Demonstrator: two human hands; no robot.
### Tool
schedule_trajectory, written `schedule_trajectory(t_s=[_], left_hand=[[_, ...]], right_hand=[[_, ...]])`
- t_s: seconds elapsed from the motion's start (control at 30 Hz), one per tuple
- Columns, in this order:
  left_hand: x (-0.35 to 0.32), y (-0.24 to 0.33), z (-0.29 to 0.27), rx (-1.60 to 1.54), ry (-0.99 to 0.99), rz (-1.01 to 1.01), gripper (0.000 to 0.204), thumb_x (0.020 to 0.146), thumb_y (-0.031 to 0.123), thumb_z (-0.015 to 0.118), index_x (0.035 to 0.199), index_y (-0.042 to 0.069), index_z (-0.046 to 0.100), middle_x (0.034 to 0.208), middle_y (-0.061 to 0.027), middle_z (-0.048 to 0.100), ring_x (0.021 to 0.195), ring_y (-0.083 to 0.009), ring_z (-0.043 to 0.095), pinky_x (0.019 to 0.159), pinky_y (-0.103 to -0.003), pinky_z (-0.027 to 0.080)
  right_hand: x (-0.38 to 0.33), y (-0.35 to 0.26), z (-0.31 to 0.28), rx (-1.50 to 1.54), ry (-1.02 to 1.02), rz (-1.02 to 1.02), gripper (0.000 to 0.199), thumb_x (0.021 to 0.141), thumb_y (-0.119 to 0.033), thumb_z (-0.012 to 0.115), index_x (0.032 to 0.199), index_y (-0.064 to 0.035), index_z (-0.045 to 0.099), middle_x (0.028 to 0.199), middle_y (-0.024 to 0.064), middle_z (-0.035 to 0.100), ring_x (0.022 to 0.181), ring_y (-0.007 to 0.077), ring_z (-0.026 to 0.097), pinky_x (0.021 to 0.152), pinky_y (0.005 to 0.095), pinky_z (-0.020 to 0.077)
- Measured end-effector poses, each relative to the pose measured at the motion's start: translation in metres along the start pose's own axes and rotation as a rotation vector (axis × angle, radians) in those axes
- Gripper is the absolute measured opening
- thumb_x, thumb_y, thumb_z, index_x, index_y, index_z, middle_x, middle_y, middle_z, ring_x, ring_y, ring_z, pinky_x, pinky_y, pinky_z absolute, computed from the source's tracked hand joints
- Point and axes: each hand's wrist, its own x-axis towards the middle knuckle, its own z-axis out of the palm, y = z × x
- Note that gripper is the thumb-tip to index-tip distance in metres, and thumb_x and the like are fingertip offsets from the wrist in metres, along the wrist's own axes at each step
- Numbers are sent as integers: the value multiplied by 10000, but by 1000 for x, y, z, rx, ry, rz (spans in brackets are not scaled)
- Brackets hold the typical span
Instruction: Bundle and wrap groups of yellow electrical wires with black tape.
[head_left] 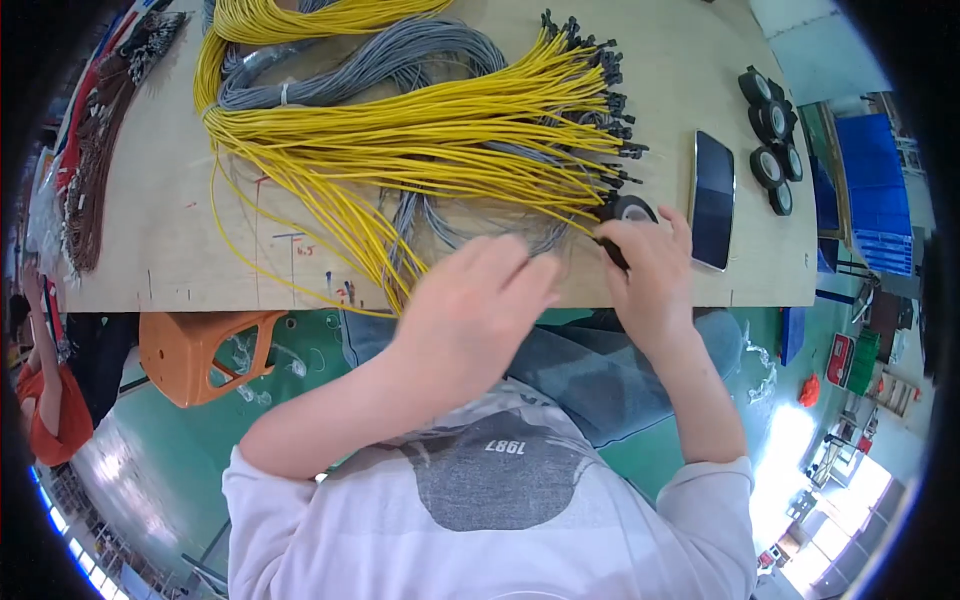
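Note:
My right hand (pixel 650 268) is closed around a roll of black tape (pixel 634 208) at the right end of the yellow cables. Next to its fingers lie the black connectors (pixel 612 95) on the cable ends. My left hand (pixel 478 305), slightly blurred, is above the table's front edge with its fingers curled in. Whatever sits between those fingers is hidden. A large bundle of yellow cables (pixel 400 130) spreads across the table, and some strands run down behind my left hand. Grey cables (pixel 370 70) lie looped among the yellow ones.
On the wooden table (pixel 150 230), a dark phone (pixel 713 200) lies right of my right hand. Several black tape rolls (pixel 771 122) sit farther right. Brown cables (pixel 95 180) lie along the left edge. An orange stool (pixel 185 355) stands below the front edge. Another person (pixel 55 400) is at far left.

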Motion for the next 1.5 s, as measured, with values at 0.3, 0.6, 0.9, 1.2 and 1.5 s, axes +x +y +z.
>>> schedule_trajectory(t_s=[0.3, 0.6, 0.9, 1.2, 1.5], left_hand=[[7, 1, -8, -358, 96, -99, 186, 694, -41, 602, 872, 7, 579, 741, -106, 564, 621, -227, 561, 579, -278, 454], [-36, -10, -60, -1087, 300, -696, 117, 821, -69, 533, 920, -46, 590, 878, -91, 625, 809, -119, 606, 722, -212, 493], [-59, -38, -77, -1615, 164, -985, 283, 892, 171, 491, 1061, -54, 511, 1028, -201, 571, 942, -296, 587, 840, -393, 475], [-52, -40, -81, -1973, 150, -1108, 537, 940, 410, 250, 1313, 28, 298, 1207, -161, 482, 1090, -278, 487, 946, -407, 368], [-49, -29, -83, -1768, 99, -1102, 445, 926, 170, 376, 1326, 21, 250, 1240, -194, 447, 1093, -281, 495, 941, -372, 392]], right_hand=[[12, -42, -23, 1136, 101, 330, 356, 654, -60, 742, 917, -68, 502, 840, 57, 618, 840, 167, 591, 910, 436, 354], [73, -79, 9, 872, -145, -195, 281, 665, -40, 688, 911, -81, 559, 845, 15, 590, 735, 200, 569, 877, 434, 390], [86, -87, 13, 816, -327, -265, 267, 638, 32, 640, 867, -86, 567, 792, 17, 572, 675, 198, 544, 802, 381, 388], [89, -90, 10, 674, -410, -334, 306, 627, 38, 631, 889, -106, 569, 714, 23, 516, 685, 194, 533, 814, 411, 370], [89, -87, 10, 637, -417, -374, 294, 648, 2, 645, 906, -109, 560, 772, 7, 554, 727, 182, 549, 835, 416, 362]])
